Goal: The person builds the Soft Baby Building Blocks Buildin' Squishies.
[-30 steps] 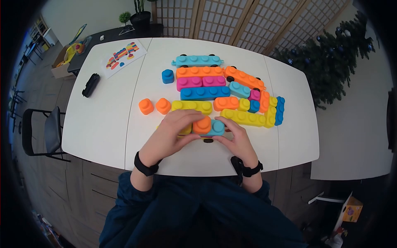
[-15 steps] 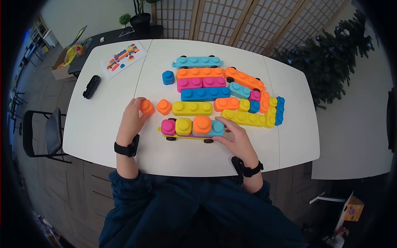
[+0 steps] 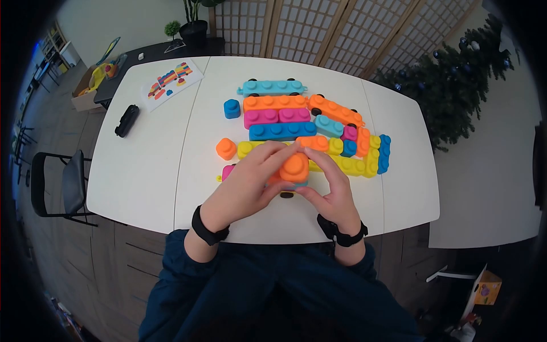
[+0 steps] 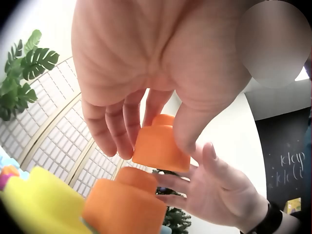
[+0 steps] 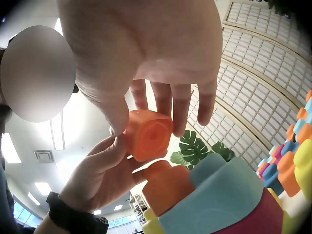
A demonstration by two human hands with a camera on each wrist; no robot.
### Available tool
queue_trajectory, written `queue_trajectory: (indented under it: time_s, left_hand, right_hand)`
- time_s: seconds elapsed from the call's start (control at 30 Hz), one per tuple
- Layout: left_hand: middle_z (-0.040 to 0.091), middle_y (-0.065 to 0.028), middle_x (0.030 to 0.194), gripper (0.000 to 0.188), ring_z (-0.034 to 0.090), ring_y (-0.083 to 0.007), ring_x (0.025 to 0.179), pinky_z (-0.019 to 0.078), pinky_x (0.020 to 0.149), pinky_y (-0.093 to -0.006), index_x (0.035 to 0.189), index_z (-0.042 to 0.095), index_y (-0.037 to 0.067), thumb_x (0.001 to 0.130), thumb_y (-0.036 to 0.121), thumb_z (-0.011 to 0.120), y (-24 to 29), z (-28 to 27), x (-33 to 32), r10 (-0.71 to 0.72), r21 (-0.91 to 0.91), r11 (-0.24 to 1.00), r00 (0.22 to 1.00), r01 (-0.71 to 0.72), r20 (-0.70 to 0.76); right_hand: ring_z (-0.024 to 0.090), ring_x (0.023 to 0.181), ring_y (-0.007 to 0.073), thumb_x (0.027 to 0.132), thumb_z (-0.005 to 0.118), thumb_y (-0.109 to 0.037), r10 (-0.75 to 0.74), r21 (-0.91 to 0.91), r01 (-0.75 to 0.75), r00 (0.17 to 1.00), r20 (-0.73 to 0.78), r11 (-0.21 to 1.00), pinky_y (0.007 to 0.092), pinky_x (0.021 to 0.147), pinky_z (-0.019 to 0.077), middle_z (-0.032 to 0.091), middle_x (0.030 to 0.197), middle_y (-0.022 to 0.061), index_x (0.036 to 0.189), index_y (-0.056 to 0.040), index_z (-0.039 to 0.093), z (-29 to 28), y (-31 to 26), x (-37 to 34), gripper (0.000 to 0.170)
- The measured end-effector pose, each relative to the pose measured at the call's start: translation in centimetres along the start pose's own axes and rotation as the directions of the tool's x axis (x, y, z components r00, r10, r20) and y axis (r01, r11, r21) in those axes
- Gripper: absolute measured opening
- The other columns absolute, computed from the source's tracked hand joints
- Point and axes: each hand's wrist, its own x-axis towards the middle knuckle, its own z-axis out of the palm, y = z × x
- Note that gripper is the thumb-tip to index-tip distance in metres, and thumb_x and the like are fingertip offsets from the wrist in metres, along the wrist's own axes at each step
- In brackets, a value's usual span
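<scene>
A: Where is the small orange block?

B: Up off the counter, just above the light-blue block and near the lower orange block, which is seated on that piece

A: And the hands?

B: The left hand pinches it between thumb and fingers. The right hand is loosely spread around the other side; I can't tell whether it touches

A: How would you expect it to handle?

B: Light, I'd guess, and fairly stiff, moulded plastic with a little give. Smooth enough to twist in a loose pinch, but hardly fragile. I'd hold it by two opposite side walls, low pressure, leaving the stud and the underside free

A: Anything crowding it?

B: The lower orange block is tight beside the bare light-blue stud, so fingertips on that side have little room. Beyond the hands lie a long yellow block and an orange block on its own; the blue block and printed sheet are well apart, out of the way
</scene>
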Motion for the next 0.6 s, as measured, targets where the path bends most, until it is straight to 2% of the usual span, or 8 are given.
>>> queue_trajectory:
  time_s: [0.03, 0.17, 0.27, 0.33, 0.37, 0.43, 0.53, 0.6]
  left_hand:
    - [0.057, -0.0158, 0.129, 0.068, 0.058, -0.0355, 0.117, 0.0515, 0.097, -0.0394, 0.149, 0.05, 0.005, 0.086, 0.01, 0.078, -0.3, 0.6, -0.2, 0.017, 0.01, 1.0, 1.0, -0.017, 0.001]
    - [0.057, -0.0163, 0.133, 0.071, 0.058, -0.0358, 0.119, 0.0515, 0.098, -0.0405, 0.149, 0.049, 0.005, 0.085, 0.011, 0.08, -0.3, 0.8, -0.3, 0.008, 0.068, 0.998, 1.0, -0.009, 0.015]
    - [0.06, -0.0159, 0.133, 0.069, 0.059, -0.0354, 0.12, 0.0512, 0.099, -0.0414, 0.146, 0.052, 0.005, 0.084, 0.012, 0.081, -0.4, 0.0, -0.6, 0.013, 0.106, 0.994, 0.998, -0.005, -0.068]
    - [0.064, -0.0142, 0.131, 0.066, 0.063, -0.0343, 0.113, 0.054, 0.094, -0.0396, 0.139, 0.06, 0.01, 0.079, 0.016, 0.086, -1.3, -0.6, -1.3, -0.089, 0.166, 0.981, 0.994, 0.097, -0.057]
    - [0.064, -0.0142, 0.131, 0.066, 0.063, -0.0343, 0.113, 0.054, 0.094, -0.0396, 0.139, 0.06, 0.01, 0.079, 0.016, 0.086, -1.5, -0.7, -1.6, -0.089, 0.166, 0.981, 0.994, 0.098, -0.057]
    - [0.069, -0.0139, 0.119, 0.058, 0.066, -0.0342, 0.106, 0.0545, 0.09, -0.0395, 0.133, 0.064, 0.009, 0.079, 0.015, 0.086, -1.9, -0.8, -2.0, -0.159, 0.178, 0.972, 0.987, 0.157, -0.003]
    - [0.071, -0.0135, 0.11, 0.054, 0.067, -0.0337, 0.099, 0.0546, 0.086, -0.0397, 0.129, 0.066, 0.009, 0.079, 0.014, 0.085, -2.4, -0.3, -2.3, -0.218, 0.15, 0.965, 0.976, 0.213, 0.016]
    - [0.071, -0.0135, 0.108, 0.054, 0.066, -0.0334, 0.097, 0.0544, 0.085, -0.0397, 0.13, 0.066, 0.01, 0.079, 0.013, 0.085, -2.8, -0.1, -2.4, -0.194, 0.149, 0.97, 0.981, 0.192, 0.002]
  right_hand:
    - [0.06, 0.128, 0.0332, 0.082, 0.084, -0.008, -0.043, -0.021, 0.043, 0.999, 0.0, 0.999, 0.0393, 0.107, 0.0477, 0.062, 0.139, 0.0157, 0.142, -0.0038, 0.057, 0.0, -0.1, -0.1, 0.065]
    - [0.061, 0.127, 0.0338, 0.083, 0.082, -0.005, -0.025, 0.0, 0.025, 1.0, 0.017, 1.0, 0.0391, 0.107, 0.0482, 0.064, 0.136, 0.0162, 0.136, -0.0029, 0.061, -0.7, 0.6, -0.3, 0.057]
    - [0.063, 0.126, 0.0323, 0.085, 0.08, -0.003, 0.022, 0.08, -0.019, 0.999, -0.029, 0.997, 0.0385, 0.108, 0.0485, 0.063, 0.136, 0.015, 0.135, -0.0023, 0.06, -0.6, 2.5, -1.2, 0.054]
    - [0.064, 0.124, 0.0297, 0.086, 0.079, -0.002, 0.193, 0.331, -0.172, 0.981, -0.031, 0.928, 0.0379, 0.109, 0.0483, 0.061, 0.137, 0.0132, 0.135, -0.0021, 0.057, -0.3, 2.9, -1.8, 0.054]
    - [0.064, 0.124, 0.0297, 0.086, 0.079, -0.002, 0.193, 0.331, -0.172, 0.981, -0.03, 0.928, 0.0379, 0.109, 0.0483, 0.061, 0.137, 0.0132, 0.135, -0.0021, 0.057, -0.3, 3.0, -2.1, 0.054]
    - [0.059, 0.13, 0.0276, 0.089, 0.076, -0.001, 0.254, 0.315, -0.269, 0.963, 0.09, 0.91, 0.04, 0.114, 0.0441, 0.056, 0.14, 0.0142, 0.136, -0.0013, 0.054, -0.3, 3.3, -2.4, 0.052]
    - [0.058, 0.131, 0.0276, 0.089, 0.076, -0.001, 0.168, 0.227, -0.195, 0.977, 0.132, 0.954, 0.0395, 0.114, 0.0437, 0.058, 0.139, 0.0142, 0.136, -0.0016, 0.055, -0.2, 4.4, -2.4, 0.051]
    - [0.058, 0.131, 0.0297, 0.089, 0.076, -0.002, 0.154, 0.194, -0.177, 0.979, 0.131, 0.965, 0.0392, 0.111, 0.045, 0.06, 0.137, 0.0146, 0.134, -0.0021, 0.056, -0.2, 4.6, -2.4, 0.05]
